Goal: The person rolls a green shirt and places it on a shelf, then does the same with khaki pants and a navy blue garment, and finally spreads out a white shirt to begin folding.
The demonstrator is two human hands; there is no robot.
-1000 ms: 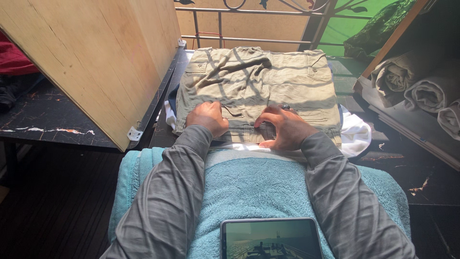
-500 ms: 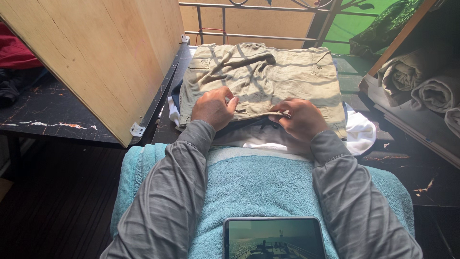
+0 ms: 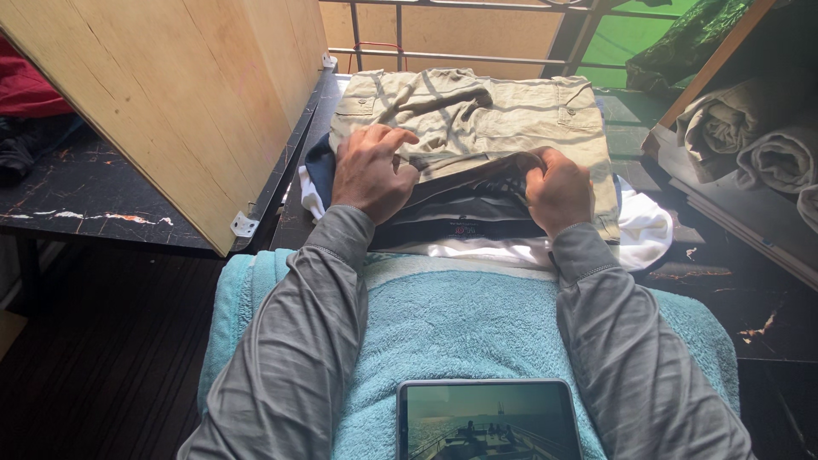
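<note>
Gripping the near edge of the khaki cargo shorts [image 3: 477, 115], both hands lift that hem clear of the pile beneath. The left hand [image 3: 368, 175] lies knuckles-up on the cloth, its fingers curled over the raised fold at the left. The right hand [image 3: 558, 192] is clenched tight around a bunched part of the same edge. The shorts lie spread flat on a stack of clothes at the far end of the surface, pockets showing at both upper corners. Under the lifted edge shows a dark garment [image 3: 464, 213], and below that a white garment [image 3: 639, 230]. Nearer the person lie a light-blue towel [image 3: 460, 324] and a tablet [image 3: 490, 417] with its screen lit. A plywood panel [image 3: 170, 102] leans at left, and rolled cloths [image 3: 758, 145] sit on a shelf at right.
</note>
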